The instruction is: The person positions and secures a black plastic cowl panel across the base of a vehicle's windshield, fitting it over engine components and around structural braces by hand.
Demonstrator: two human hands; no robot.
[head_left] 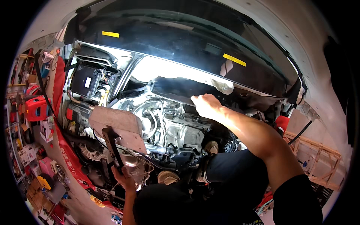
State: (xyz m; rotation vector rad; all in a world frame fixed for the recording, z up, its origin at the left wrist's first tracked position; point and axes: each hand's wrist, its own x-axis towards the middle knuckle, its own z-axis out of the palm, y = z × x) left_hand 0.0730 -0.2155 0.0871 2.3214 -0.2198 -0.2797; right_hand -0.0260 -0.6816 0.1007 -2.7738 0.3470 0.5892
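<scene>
Grips black bar (111, 144) slanting up-left from left hand (126, 181), curls right hand (207, 105) (cannot tell if pinching) at dark panel (176, 88).

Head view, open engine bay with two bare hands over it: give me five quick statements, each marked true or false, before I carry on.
1. The bare left hand is at the lower end of the long, flat black bar. True.
2. The bare right hand is lower in the picture than the left. False: it is higher up.
3. The boxy red plastic case is left of the bar in the picture. True.
4. The short sleeve on the right arm is white. False: the short fabric sleeve is black.
5. Only one yellow strip shows on the glossy dark panel. False: there are two.
</scene>
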